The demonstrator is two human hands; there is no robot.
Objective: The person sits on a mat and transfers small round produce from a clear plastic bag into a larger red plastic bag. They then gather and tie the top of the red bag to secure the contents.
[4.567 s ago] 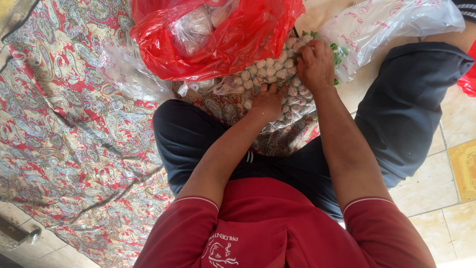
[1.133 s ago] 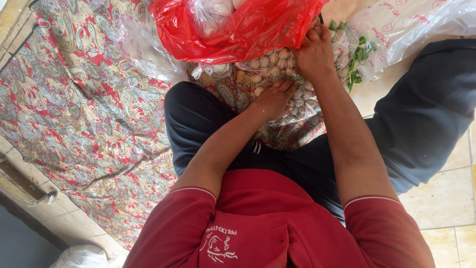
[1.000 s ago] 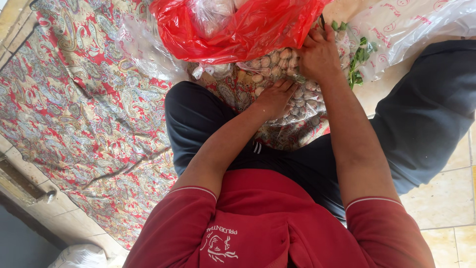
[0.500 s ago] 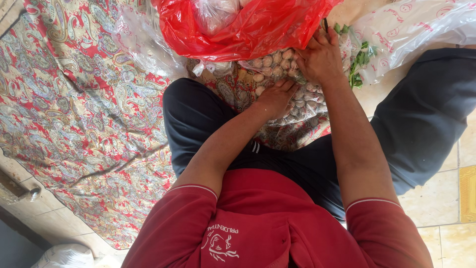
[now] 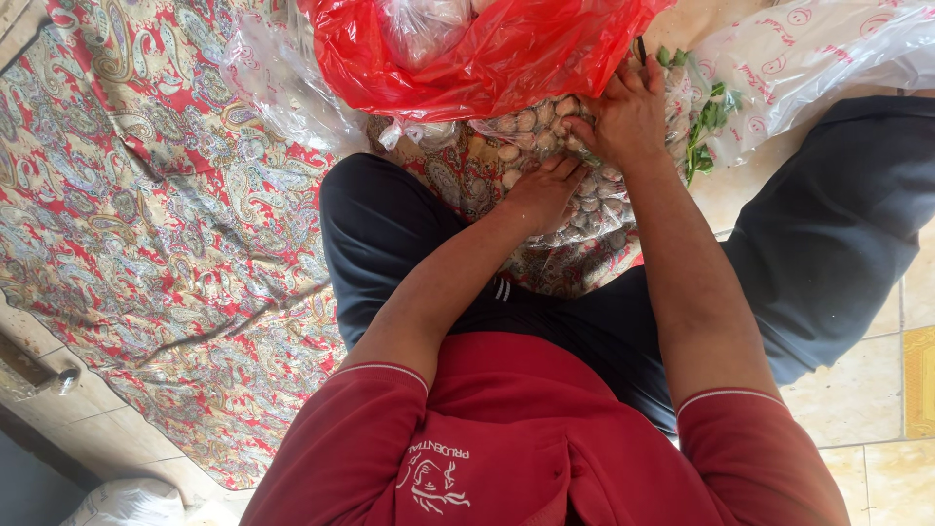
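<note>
I sit on the floor with a clear plastic bag (image 5: 531,131) of small pale round pieces between my knees. My left hand (image 5: 542,191) presses on the near side of that bag, fingers on the pieces. My right hand (image 5: 625,115) grips the bag's far upper part with curled fingers. A crumpled red plastic bag (image 5: 487,54) holding another clear bundle lies just beyond both hands, touching the clear bag.
A white printed plastic bag (image 5: 808,54) with green leaves (image 5: 706,122) lies to the right of my right hand. A red paisley cloth (image 5: 156,224) covers the floor on the left. Beige tiles (image 5: 857,390) show on the right. My dark trouser legs flank the bags.
Both hands stay on the clear bag. My right hand's fingers have curled tighter on its upper part; the view has shifted slightly.
</note>
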